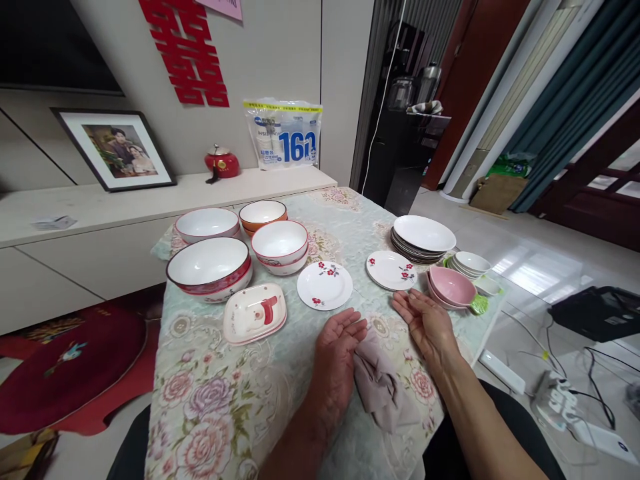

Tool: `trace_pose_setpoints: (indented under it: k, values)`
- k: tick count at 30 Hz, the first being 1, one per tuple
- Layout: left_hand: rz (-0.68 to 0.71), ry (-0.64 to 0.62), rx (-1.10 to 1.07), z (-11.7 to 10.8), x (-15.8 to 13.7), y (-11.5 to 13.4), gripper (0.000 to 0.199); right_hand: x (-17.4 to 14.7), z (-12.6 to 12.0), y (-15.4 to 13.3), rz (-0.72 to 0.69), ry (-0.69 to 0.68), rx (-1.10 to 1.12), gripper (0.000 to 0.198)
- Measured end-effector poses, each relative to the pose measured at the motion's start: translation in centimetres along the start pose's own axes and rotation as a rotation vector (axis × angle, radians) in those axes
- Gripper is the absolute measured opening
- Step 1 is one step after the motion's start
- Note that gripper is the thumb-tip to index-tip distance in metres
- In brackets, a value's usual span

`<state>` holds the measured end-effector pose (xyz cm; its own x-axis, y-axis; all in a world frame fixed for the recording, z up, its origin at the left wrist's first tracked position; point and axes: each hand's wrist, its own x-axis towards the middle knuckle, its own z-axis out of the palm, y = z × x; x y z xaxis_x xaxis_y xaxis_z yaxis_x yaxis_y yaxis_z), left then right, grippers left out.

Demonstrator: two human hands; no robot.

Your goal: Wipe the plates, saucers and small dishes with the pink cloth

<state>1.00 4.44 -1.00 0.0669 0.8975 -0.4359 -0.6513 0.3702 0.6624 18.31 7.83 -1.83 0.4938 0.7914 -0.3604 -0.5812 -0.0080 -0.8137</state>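
Fingers loosely curled and grasping nothing, the left hand (336, 357) and right hand (425, 323) flank a crumpled cloth (383, 387) on the desk (295, 387), just short of a flowered plate (327, 285). A careless outward swing of the right hand could knock the pink bowls (454, 287) toward the nearby edge. Behind, a bag (285, 137) reads "160" beside red double-happiness characters (189, 57).

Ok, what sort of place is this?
Probably a home living room: a framed photo stands on a long white cabinet, with what looks like a TV above.
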Motion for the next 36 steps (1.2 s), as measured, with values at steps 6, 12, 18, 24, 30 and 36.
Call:
trace_pose_setpoints:
  k: [6,12,18,24,30,36]
  values:
    - [-0.019,0.015,0.025,0.1,-0.1,0.1,0.033,-0.6,-0.5,0.5,0.033,-0.075,0.02,0.017]
    - [-0.003,0.053,0.01,0.1,0.0,0.0,0.042,-0.9,-0.2,0.9,0.057,-0.293,-0.117,0.028]
    - [0.036,0.122,-0.044,0.1,-0.2,0.1,0.054,-1.6,1.7,2.1,0.098,-0.5,-0.363,0.041]
    - [0.026,0.186,-0.033,0.0,0.0,0.5,0.055,0.8,5.2,3.4,0.025,-0.484,-0.694,0.044]
    - [0.005,0.176,-0.046,-0.2,0.2,0.6,0.054,2.5,7.8,4.7,-0.063,-0.513,-0.837,0.048]
    - [-0.003,0.173,-0.128,-0.3,0.4,0.7,0.048,2.3,7.6,4.1,-0.039,-0.6,-0.809,0.059]
